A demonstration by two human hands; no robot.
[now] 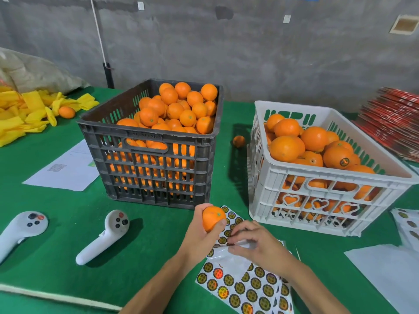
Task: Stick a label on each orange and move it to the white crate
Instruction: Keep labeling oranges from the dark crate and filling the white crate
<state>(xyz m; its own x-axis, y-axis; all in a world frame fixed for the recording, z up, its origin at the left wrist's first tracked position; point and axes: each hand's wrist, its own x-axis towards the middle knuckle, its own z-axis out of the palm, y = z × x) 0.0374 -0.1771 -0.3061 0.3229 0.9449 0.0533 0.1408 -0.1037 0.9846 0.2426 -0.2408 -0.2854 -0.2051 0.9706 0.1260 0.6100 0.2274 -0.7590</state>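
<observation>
My left hand (199, 236) grips an orange (212, 218) just above the green table, in front of the black crate (149, 159), which is heaped with oranges. My right hand (256, 243) lies on a sheet of round gold-and-black labels (244, 288), its fingertips curled and pinching at a label near the sheet's upper part. The white crate (317, 193) stands to the right, nearly full of oranges; one of them (337, 157) shows a label.
Two white handheld controllers (106, 234) (22, 227) lie at the left front. A loose orange (238, 141) sits between the crates, another (66, 111) by yellow foam nets (25, 112). Paper sheets (65, 168), more label sheets (408, 225) and stacked red cartons (394, 125) surround the work area.
</observation>
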